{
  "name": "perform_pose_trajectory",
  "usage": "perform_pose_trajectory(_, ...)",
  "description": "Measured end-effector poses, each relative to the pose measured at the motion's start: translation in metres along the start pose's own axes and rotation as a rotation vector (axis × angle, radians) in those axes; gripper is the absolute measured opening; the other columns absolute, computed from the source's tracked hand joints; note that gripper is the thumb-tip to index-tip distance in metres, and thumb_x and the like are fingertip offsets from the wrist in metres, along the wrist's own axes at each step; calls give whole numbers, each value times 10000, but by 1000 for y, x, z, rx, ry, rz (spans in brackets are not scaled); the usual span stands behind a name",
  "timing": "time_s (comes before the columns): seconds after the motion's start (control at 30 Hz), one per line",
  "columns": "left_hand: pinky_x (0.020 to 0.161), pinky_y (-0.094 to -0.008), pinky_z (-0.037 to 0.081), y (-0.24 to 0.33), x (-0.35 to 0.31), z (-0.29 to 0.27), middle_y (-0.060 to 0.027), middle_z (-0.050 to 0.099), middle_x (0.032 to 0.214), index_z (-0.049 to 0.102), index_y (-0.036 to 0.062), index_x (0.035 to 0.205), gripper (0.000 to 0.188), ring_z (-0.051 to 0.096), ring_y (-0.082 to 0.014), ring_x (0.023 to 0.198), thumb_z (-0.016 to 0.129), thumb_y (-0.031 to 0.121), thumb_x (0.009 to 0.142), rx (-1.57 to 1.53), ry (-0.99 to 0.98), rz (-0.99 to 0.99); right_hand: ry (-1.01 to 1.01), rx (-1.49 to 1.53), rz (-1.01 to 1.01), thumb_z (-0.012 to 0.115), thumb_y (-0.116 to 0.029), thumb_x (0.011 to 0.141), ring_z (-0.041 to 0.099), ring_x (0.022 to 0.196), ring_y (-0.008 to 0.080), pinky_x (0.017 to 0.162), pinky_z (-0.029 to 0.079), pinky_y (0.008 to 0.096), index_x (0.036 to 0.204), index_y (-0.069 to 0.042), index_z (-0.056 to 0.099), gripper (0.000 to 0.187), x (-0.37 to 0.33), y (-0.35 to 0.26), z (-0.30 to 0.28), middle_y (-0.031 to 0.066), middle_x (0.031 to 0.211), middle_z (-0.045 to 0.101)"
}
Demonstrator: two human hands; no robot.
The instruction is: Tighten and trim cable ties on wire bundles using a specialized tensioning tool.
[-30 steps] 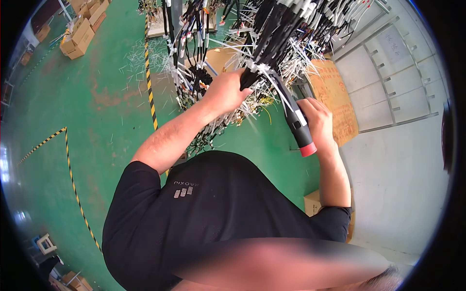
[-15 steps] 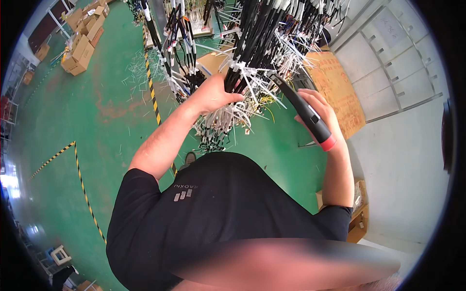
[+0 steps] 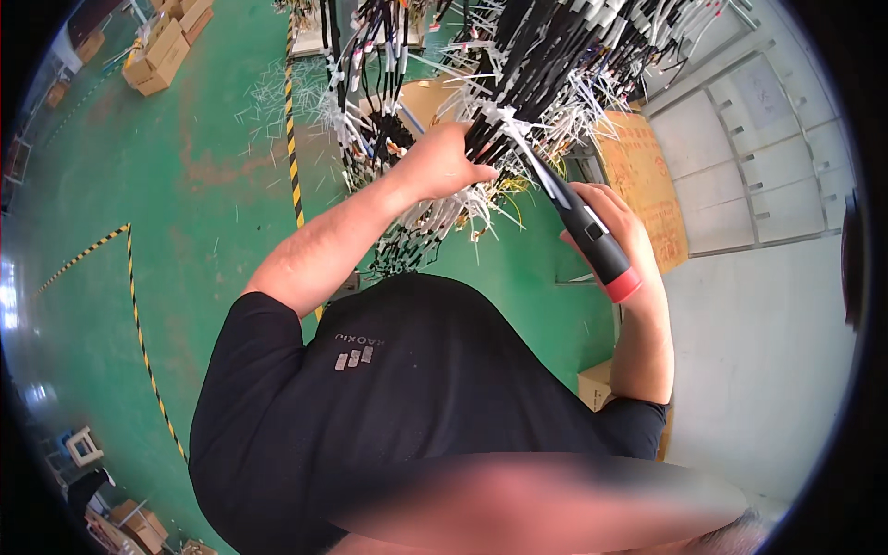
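Observation:
My left hand (image 3: 444, 162) is closed around a bundle of black cables (image 3: 483, 139), just below a cluster of white cable ties (image 3: 499, 113). In my right hand (image 3: 615, 217) is a black cable tie gun (image 3: 583, 222) with a red end. Its narrow nose points up and left at the ties, and a white tie tail lies along it. Whether the nose touches the tie head cannot be made out. More cables with white connectors (image 3: 430, 227) hang below my left hand.
Many black cable bundles (image 3: 564, 46) hang ahead. Behind them on the right stands an orange-brown board (image 3: 643, 176), beside a white framed panel (image 3: 768, 139). Cardboard boxes (image 3: 157, 60) sit at the far left. Yellow-black tape (image 3: 294, 157) and white tie scraps mark the green floor.
The view has shifted a little. The gun's nose now lines up with a tie tail at the bundle, where before it stood beside the ties. My left hand keeps its grip.

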State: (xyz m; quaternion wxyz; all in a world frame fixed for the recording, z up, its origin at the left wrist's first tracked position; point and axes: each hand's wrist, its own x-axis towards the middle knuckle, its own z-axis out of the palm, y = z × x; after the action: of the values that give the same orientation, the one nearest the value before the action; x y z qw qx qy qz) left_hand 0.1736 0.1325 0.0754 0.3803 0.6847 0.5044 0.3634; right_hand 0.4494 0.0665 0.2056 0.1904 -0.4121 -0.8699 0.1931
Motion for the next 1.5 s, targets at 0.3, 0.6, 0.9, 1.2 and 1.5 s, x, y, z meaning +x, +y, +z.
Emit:
perform_pose_trajectory(0.3,770,-453,543,12,-7,-11,-181,717,824,698,-22,969,389,701,-342,778,885,292,837,83,26,13,42,203,187,784,-113,910,677,1036,255,959,519,347,1377,-45,656,489,-15,15,6,117,1153,709)
perform_pose_trajectory(0.6,803,-468,578,22,-14,-12,-233,753,880,731,-36,1047,406,756,-394,861,874,291,854,150,61,10,-5,14,104,801,-139,898,685,1121,323,1004,521,378,1367,5,632,520,2,-15,11,158,1215,696)
perform_pose_trajectory(0.9,796,-428,560,25,-15,-18,-215,717,834,689,-36,992,359,724,-364,812,851,253,856,115,23,-8,206,-228,-8,820,-180,871,622,654,336,634,509,406,833,-6,627,263,2,19,37,127,735,582)
perform_pose_trajectory(1.2,927,-330,543,-18,7,-43,-30,780,1009,778,32,1104,296,711,-129,1005,890,186,876,-413,-330,-60,293,-118,-129,716,-129,892,625,1335,328,1258,364,544,1284,-26,661,408,-12,46,56,153,1315,683)
perform_pose_trajectory(1.5,873,-328,427,-15,24,-61,-94,741,1160,535,121,861,274,641,-154,1155,807,96,888,-581,-660,91,131,62,-94,784,-201,896,674,1204,355,1103,508,456,1295,12,648,472,7,33,37,171,1246,695)
